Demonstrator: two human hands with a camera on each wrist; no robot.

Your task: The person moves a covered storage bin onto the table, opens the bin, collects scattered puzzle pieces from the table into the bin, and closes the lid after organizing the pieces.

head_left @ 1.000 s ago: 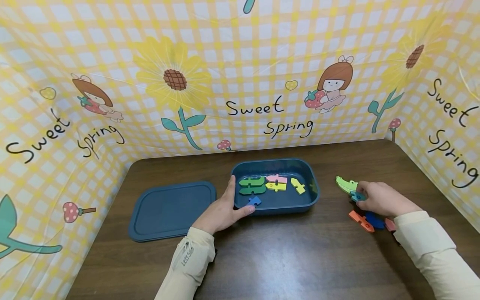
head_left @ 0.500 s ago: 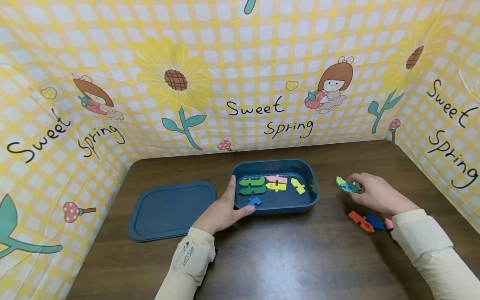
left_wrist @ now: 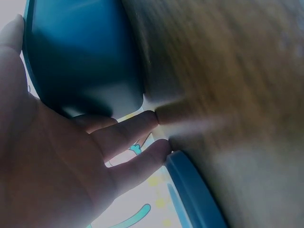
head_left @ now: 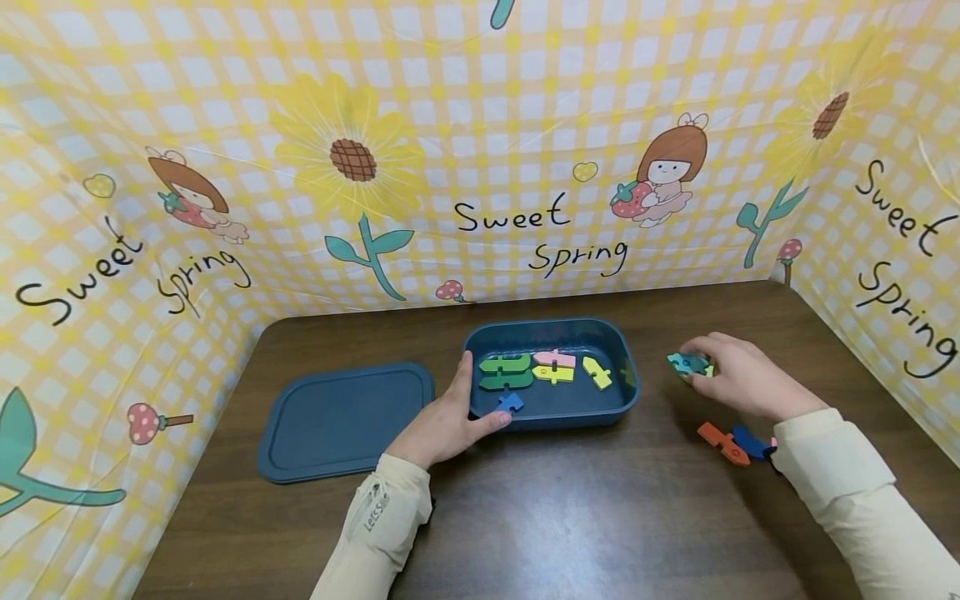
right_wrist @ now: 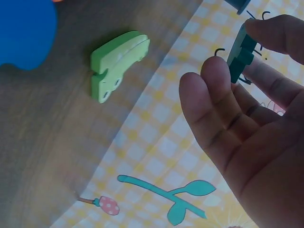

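Beside the left end of an open dark blue box, my left hand spreads its fingers along the side, with the thumb at the front rim. In the left wrist view the fingers lie nearly straight against the box wall. My right hand pinches a small teal puzzle piece between thumb and fingers, right of the box. The right wrist view shows this piece edge-on, above the table. A light green crocodile-shaped piece lies on the table below, mostly hidden by the hand in the head view.
Inside the box lie green pieces, a pink piece, yellow pieces and a blue piece. Its lid is flat at the left. Orange and dark blue pieces lie near the right sleeve.
My right hand has lifted the teal piece and moved it a little left, over the light green piece. My left hand and the box have stayed put.
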